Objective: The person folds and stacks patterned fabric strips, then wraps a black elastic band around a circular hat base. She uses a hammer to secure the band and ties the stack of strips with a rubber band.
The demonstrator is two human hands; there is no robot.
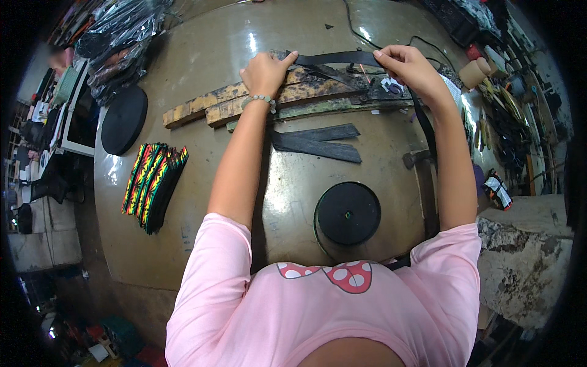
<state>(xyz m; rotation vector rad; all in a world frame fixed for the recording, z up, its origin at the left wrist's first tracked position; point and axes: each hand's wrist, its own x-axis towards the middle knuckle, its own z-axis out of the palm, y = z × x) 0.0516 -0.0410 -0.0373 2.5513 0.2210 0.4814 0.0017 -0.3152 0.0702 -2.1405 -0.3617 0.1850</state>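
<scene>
A black strap [336, 58] is stretched nearly level between my two hands, over worn wooden boards [244, 104] on the table. My left hand [266, 74], with a beaded bracelet at its wrist, is closed on the strap's left part. At the right, my right hand [408, 66] pinches it between thumb and fingers. From there a black length hangs down past my right forearm. Another dark band runs down the table beside my left forearm. Two flat black strips [318, 144] lie crossed at one end, nearer me than the boards.
A round black roll [348, 214] lies near me. At the left are a stack of colourful patterned strips [153, 183] and a large black disc-shaped roll [124, 119]. A hammer [418, 159] rests by my right forearm. Plastic-wrapped goods [119, 46] sit far left; a cable [354, 27] crosses the far side.
</scene>
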